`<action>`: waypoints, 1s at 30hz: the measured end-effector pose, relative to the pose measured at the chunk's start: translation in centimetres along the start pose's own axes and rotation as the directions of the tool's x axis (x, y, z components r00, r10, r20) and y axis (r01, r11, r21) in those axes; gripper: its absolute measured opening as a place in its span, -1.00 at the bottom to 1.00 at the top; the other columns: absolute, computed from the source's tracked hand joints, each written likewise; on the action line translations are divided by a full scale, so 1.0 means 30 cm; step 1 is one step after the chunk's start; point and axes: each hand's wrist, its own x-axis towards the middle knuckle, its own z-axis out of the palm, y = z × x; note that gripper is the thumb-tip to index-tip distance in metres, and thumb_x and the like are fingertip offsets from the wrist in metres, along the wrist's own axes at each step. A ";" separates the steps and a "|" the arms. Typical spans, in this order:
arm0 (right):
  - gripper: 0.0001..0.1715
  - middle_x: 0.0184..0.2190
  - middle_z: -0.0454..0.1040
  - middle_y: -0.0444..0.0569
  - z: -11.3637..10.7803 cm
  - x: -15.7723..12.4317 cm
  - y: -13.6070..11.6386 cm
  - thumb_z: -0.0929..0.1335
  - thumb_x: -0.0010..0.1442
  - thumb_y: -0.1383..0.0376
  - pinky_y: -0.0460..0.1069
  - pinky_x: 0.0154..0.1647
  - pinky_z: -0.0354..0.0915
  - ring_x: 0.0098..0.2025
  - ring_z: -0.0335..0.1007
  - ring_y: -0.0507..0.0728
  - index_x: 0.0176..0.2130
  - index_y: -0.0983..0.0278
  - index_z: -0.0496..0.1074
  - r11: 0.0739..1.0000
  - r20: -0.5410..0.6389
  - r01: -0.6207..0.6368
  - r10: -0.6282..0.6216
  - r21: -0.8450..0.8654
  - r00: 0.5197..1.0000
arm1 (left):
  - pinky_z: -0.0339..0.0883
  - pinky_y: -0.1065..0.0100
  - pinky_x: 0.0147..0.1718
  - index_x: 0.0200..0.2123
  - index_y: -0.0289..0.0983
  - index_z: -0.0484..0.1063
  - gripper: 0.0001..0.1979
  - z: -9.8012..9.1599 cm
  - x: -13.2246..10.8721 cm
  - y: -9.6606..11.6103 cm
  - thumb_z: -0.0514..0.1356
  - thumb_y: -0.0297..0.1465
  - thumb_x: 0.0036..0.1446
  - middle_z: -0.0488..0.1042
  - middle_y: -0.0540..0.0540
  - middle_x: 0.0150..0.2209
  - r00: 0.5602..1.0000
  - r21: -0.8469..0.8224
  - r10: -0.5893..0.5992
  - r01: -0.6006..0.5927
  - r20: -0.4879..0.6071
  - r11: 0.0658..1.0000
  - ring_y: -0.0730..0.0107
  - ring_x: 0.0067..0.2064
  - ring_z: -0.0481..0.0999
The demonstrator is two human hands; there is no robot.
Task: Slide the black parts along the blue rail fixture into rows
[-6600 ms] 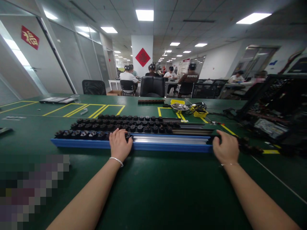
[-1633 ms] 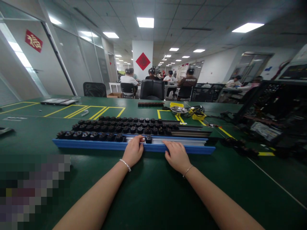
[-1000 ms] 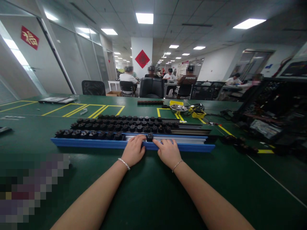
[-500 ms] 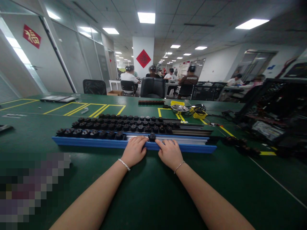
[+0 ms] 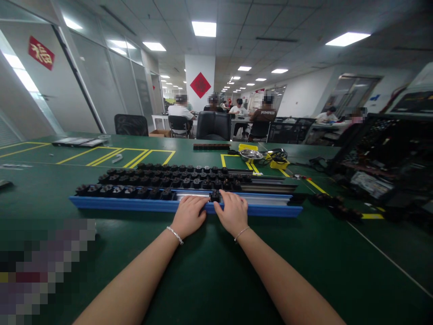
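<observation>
We have both hands at the near side of the long blue rail (image 5: 118,205), which lies crosswise on the green table (image 5: 203,280). Our left hand (image 5: 189,215) rests over its near edge with the fingers bent, their tips by the left side of a single black block (image 5: 215,196). Our right hand (image 5: 232,212) sits just right of that, its forefinger reaching to the block's upper right and its thumb lying at the rail's near wall. The block stands in the silver channel (image 5: 264,198) between our two hands. We cannot tell whether either hand is clasping the block or the rail, or only touching them.

To the left in the same rail we see a row of black blocks (image 5: 128,192), with bare channel between its right end and the single block. On the far side, more filled rails (image 5: 162,180) lie roughly parallel, their right portions bare. Dark pieces (image 5: 334,204), too blurred to make out, lie past the blue rail's right end.

Farther off, we have a metal bowl (image 5: 251,155) near a tangle of black cable (image 5: 278,155), and an open case (image 5: 382,158) at the right. Beyond the table's far edge stands a black chair (image 5: 214,125), and people sit at white desks.
</observation>
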 end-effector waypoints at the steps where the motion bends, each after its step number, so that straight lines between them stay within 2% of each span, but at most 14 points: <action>1: -0.53 -0.03 0.40 0.03 0.005 0.007 -0.010 0.24 0.18 0.09 0.10 0.05 -0.03 0.03 0.21 0.19 0.04 0.20 0.34 1.000 -0.010 -0.023 0.023 0.002 1.000 | 0.13 0.13 0.06 0.01 -0.16 0.35 -0.59 -0.001 0.000 0.000 0.09 -0.44 0.04 0.49 -0.05 -0.03 1.000 0.001 0.002 -0.002 0.002 1.000 0.26 0.00 0.40; 6: -0.62 -0.09 0.41 0.05 0.025 0.039 -0.043 0.29 0.14 0.08 0.08 -0.03 0.04 0.00 0.22 0.20 -0.10 0.19 0.43 0.992 -0.022 -0.122 0.123 0.023 0.992 | 0.16 0.14 0.05 0.02 -0.14 0.34 -0.56 -0.002 -0.004 0.000 0.10 -0.46 0.02 0.46 -0.04 -0.02 1.000 0.032 0.014 -0.014 -0.003 0.999 0.25 0.02 0.38; 9: -0.64 -0.09 0.42 0.05 0.033 0.043 -0.040 0.27 0.16 0.13 0.07 -0.02 0.05 -0.01 0.24 0.19 -0.11 0.25 0.42 0.993 -0.033 -0.116 0.117 0.034 0.993 | 0.17 0.13 0.08 0.05 -0.15 0.32 -0.53 0.002 -0.009 0.001 0.12 -0.45 0.00 0.39 -0.08 0.07 1.000 0.073 0.019 -0.018 -0.021 0.997 0.20 0.09 0.32; 14: -0.64 -0.10 0.43 0.07 0.037 0.038 -0.020 0.26 0.17 0.17 0.04 -0.01 0.06 -0.02 0.26 0.19 -0.10 0.32 0.39 0.995 -0.051 -0.094 0.095 0.026 0.994 | 0.06 0.12 0.18 0.08 -0.25 0.30 -0.51 0.011 -0.013 0.002 0.10 -0.46 0.01 0.27 -0.13 0.18 0.999 0.136 0.023 -0.016 -0.049 0.991 0.16 0.22 0.17; 24: -0.70 -0.16 0.45 0.07 0.024 0.032 0.020 0.25 0.16 0.20 0.04 -0.04 0.07 -0.07 0.27 0.20 -0.16 0.31 0.39 0.998 -0.106 -0.068 0.067 -0.007 0.992 | 0.02 0.09 0.20 0.10 -0.22 0.28 -0.50 0.010 -0.016 -0.002 0.06 -0.46 0.03 0.30 -0.10 0.17 0.999 0.162 0.026 -0.021 -0.027 0.987 0.20 0.22 0.19; 30: -0.68 -0.15 0.45 0.08 0.018 0.030 0.065 0.24 0.14 0.22 0.05 -0.04 0.09 -0.08 0.28 0.20 -0.15 0.33 0.40 0.995 -0.136 -0.096 0.093 -0.012 0.986 | 0.00 0.05 0.20 0.08 -0.21 0.30 -0.53 -0.003 -0.020 0.000 0.06 -0.44 0.05 0.29 -0.08 0.18 0.998 0.199 -0.045 0.051 -0.034 0.979 0.15 0.23 0.17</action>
